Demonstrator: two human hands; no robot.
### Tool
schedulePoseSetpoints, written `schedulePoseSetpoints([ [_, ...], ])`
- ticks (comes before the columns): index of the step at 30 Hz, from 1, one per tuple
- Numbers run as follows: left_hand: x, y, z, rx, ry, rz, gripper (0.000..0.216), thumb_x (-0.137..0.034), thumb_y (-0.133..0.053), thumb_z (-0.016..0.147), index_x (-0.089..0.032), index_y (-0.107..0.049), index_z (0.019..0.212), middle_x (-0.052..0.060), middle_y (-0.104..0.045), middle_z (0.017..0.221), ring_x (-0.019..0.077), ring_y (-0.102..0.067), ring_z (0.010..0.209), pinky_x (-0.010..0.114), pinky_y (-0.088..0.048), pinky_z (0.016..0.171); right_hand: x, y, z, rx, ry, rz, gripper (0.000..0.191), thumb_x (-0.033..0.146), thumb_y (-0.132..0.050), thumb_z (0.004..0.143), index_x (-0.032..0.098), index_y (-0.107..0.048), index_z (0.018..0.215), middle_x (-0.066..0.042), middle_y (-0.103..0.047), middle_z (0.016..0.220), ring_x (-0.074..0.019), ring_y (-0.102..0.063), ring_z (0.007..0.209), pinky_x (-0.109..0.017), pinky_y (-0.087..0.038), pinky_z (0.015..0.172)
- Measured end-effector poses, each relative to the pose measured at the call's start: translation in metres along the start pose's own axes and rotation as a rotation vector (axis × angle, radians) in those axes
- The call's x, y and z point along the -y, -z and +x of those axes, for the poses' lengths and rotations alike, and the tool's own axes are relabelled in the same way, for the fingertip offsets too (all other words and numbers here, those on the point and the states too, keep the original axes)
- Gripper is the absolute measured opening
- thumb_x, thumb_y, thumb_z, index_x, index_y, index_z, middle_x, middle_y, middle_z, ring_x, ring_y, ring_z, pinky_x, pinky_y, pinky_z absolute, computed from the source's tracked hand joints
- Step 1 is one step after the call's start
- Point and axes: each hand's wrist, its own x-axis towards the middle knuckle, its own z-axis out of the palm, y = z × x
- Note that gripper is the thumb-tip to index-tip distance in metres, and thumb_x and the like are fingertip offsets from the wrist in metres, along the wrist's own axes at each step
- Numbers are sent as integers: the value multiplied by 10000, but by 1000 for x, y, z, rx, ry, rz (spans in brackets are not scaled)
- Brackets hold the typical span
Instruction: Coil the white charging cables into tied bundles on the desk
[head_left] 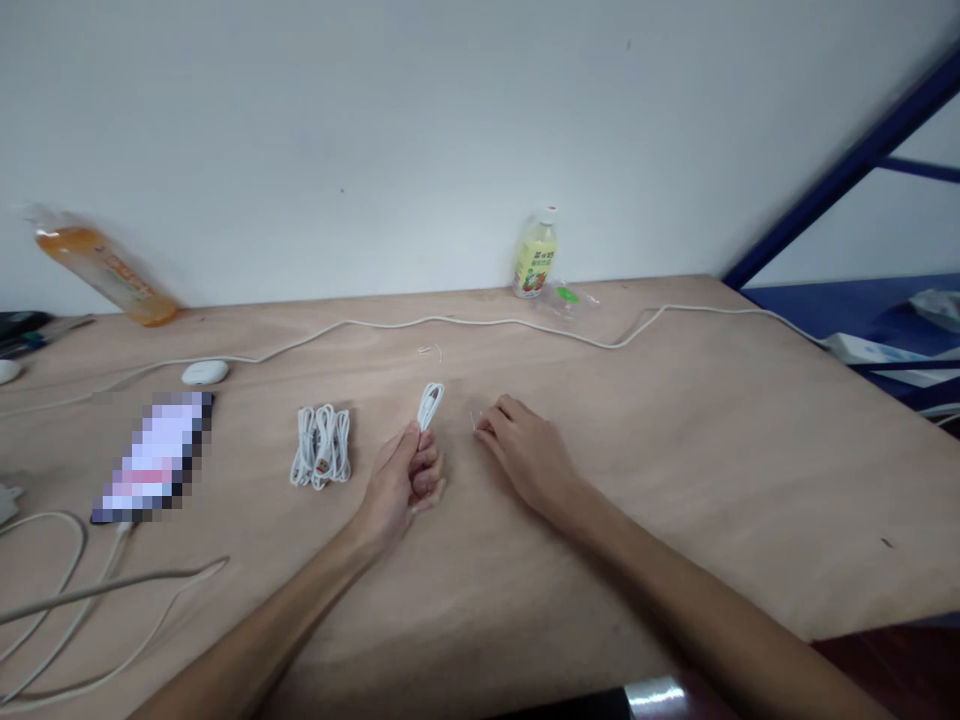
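While the left hand (397, 480) holds up a folded white USB cable (430, 404), thumb and forefinger pinching its lower end and the other fingers curled in, the right hand (529, 450) is close by, just across a narrow gap of bare tabletop (697, 450)! Its thumb and forefinger come together at the tips, nipping a thin white strand (473, 421); the remaining fingers bend alongside, close together. The held cable's looped end points away from the body, toward some small white scraps (430, 350) lying just beyond. To the left of that hand, bundled white cables (321, 447) sit side by side in a tidy cluster. Further left, it's a smartphone (154, 455) with a cord at its near end, and a white earbud case (204, 373) just behind. Over by the wall (337, 130), a yellow-labelled drink bottle (535, 262) stands beside crumpled clear plastic (566, 300).
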Motion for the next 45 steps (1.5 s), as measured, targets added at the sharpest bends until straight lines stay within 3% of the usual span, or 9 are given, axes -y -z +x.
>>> schedulePoseSetpoints([
  [6,0,1,2,16,-37,-10,661,-690,-912,773,-218,-450,752,-116,-325,642,55,-253,498,146,-241,389,4,-5,5,1,77,-130,108,196,-647,1095,180,-747,1056,-144,-712,1046,-270,-668,1011,-294,-486,578],
  [8,1,2,4,15,-82,-34,643,-658,-950,742,-210,-489,740,-94,-399,651,74,-368,531,170,-347,422,5,-6,6,-29,84,-102,144,213,-606,1119,176,-732,1060,-132,-699,1032,-254,-663,978,-281,-469,562],
  [11,4,4,9,-27,-204,-69,610,-617,-1011,671,-176,-593,724,-6,-597,760,148,-611,765,234,-557,644,7,-9,4,-115,95,-24,165,225,-563,1142,173,-701,1067,-105,-679,1014,-218,-647,898,-261,-471,577],
  [15,6,10,14,-32,-248,-85,511,-544,-971,771,-154,-649,693,88,-710,959,234,-695,975,310,-582,787,12,-13,1,-232,185,19,160,195,-544,1141,185,-673,1048,-86,-652,991,-200,-615,854,-249,-471,598],
  [23,9,15,15,19,-257,-69,457,-517,-882,884,-177,-637,703,72,-685,928,218,-649,910,306,-495,730,17,-16,-2,-277,280,-8,312,241,-418,1187,174,-655,997,-88,-622,929,-203,-593,817,-265,-467,591],
  [29,11,14,16,18,-300,66,544,-675,-877,819,-201,-629,721,53,-658,864,216,-586,863,320,-453,734,17,-12,-1,-289,333,13,300,222,-421,1184,165,-653,1003,-91,-641,913,-214,-610,842,-285,-472,596],
  [34,11,16,15,-28,-353,308,643,-849,-727,845,-228,-590,758,13,-600,800,212,-523,808,343,-422,768,16,-11,-1,-245,331,67,258,206,-457,1173,186,-652,1004,-86,-657,930,-220,-619,874,-287,-485,628],
  [39,6,16,10,-30,-460,577,618,-817,-541,992,-249,-538,750,0,-542,757,213,-494,760,353,-411,778,18,-16,-1,-261,342,91,241,176,-472,1159,186,-656,1003,-78,-667,929,-208,-621,844,-282,-486,637],
  [45,6,16,10,-37,-494,657,583,-753,-471,1054,-256,-523,754,1,-519,764,218,-497,761,354,-421,774,20,-15,-1,-258,340,78,191,253,-541,1150,183,-677,1036,-89,-688,946,-224,-647,901,-292,-521,676],
])
